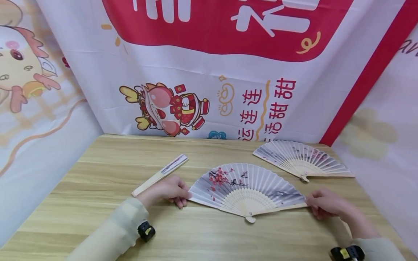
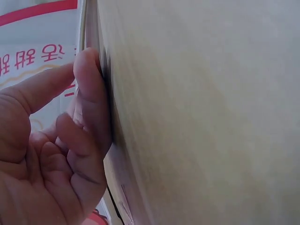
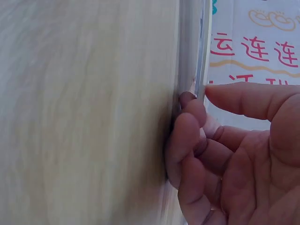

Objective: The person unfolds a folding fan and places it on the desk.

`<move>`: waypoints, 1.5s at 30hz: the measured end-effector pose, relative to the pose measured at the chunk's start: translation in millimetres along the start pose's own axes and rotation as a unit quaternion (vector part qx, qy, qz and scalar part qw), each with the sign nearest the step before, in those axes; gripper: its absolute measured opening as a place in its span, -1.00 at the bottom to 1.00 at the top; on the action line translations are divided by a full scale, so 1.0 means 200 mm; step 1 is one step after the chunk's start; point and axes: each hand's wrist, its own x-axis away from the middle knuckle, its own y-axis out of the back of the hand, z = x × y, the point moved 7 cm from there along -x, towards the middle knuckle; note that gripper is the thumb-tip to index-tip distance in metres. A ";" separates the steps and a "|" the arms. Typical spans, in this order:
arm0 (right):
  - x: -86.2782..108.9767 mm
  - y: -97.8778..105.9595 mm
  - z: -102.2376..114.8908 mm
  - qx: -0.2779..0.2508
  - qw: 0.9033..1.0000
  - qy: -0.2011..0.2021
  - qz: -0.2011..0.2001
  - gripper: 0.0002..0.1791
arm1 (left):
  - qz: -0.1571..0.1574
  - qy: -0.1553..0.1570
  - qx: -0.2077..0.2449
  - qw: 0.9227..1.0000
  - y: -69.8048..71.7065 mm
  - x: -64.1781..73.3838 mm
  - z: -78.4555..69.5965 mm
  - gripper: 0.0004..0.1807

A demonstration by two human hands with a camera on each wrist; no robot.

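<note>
A spread folding fan with red blossoms and small birds on pale grey lies low over the table between both hands. Its left outer rib is pinched at the tip by my left hand, thumb on top. At the opposite tip my right hand pinches the other outer rib, fingers curled underneath. In the left wrist view the left hand has its thumb and forefinger at the fan's thin edge. The right wrist view shows the right hand with thumb and fingertips on either side of the fan's edge.
Behind the left hand lies a folded fan, slanting across the wooden table. A second spread fan rests at the back right. A printed cloth with a cartoon figure and red lettering hangs along the table's far edge.
</note>
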 end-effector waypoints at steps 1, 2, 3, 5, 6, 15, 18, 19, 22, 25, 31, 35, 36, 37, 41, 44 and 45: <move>0.01 0.01 0.00 0.000 1.000 -0.003 -0.005 -0.63 | -0.001 0.001 -0.001 1.000 0.00 0.00 0.00 -0.80; 0.01 0.02 -0.01 -0.001 1.000 -0.005 -0.010 -0.66 | -0.001 0.002 0.002 1.000 0.00 0.00 0.00 -0.80; 0.02 0.03 -0.01 -0.002 1.000 -0.007 -0.015 -0.68 | -0.001 0.002 0.003 1.000 0.00 0.00 -0.01 -0.80; 0.03 0.06 -0.01 -0.001 0.999 -0.013 -0.030 -0.71 | 0.000 -0.005 0.007 1.000 0.00 0.01 -0.02 -0.81; 0.03 0.07 -0.01 0.002 0.999 -0.014 -0.037 -0.71 | 0.001 -0.009 0.009 1.000 0.01 0.02 -0.02 -0.80; 0.02 0.17 0.04 -0.009 0.994 -0.002 -0.105 -0.72 | -0.049 -0.055 -0.037 0.997 0.16 0.07 -0.07 -0.84; 0.02 0.21 0.09 0.013 0.988 0.016 -0.153 -0.67 | -0.078 -0.087 -0.097 0.988 0.23 0.08 -0.11 -0.88; 0.01 0.23 0.11 0.015 0.986 0.019 -0.166 -0.65 | -0.085 -0.103 -0.121 0.984 0.25 0.09 -0.13 -0.87; 0.00 0.24 0.17 0.020 0.980 0.024 -0.195 -0.60 | -0.109 -0.133 -0.178 0.969 0.31 0.10 -0.16 -0.82; -0.03 0.25 0.23 0.007 0.976 0.025 -0.218 -0.47 | -0.127 -0.150 -0.202 0.959 0.35 0.09 -0.16 -0.75; -0.10 0.22 0.33 -0.091 0.960 0.035 -0.261 -0.13 | -0.175 -0.107 -0.198 0.959 0.42 0.09 -0.09 -0.54; -0.15 0.17 0.41 -0.132 0.955 0.036 -0.263 -0.12 | -0.206 -0.063 -0.191 0.958 0.46 0.10 -0.02 -0.41; -0.16 0.15 0.43 -0.137 0.955 0.035 -0.261 -0.14 | -0.211 -0.054 -0.192 0.957 0.47 0.10 -0.01 -0.40; -0.18 0.14 0.44 -0.139 0.956 0.034 -0.258 -0.14 | -0.213 -0.045 -0.194 0.957 0.47 0.10 0.00 -0.38; -0.24 0.06 0.50 -0.162 0.956 0.027 -0.244 -0.20 | -0.192 -0.011 -0.210 0.958 0.46 0.12 0.04 -0.24; -0.28 0.01 0.54 -0.171 0.954 0.028 -0.243 -0.21 | -0.178 0.008 -0.228 0.957 0.45 0.13 0.06 -0.18; -0.29 -0.01 0.56 -0.174 0.954 0.029 -0.244 -0.21 | -0.180 0.008 -0.240 0.954 0.45 0.13 0.06 -0.19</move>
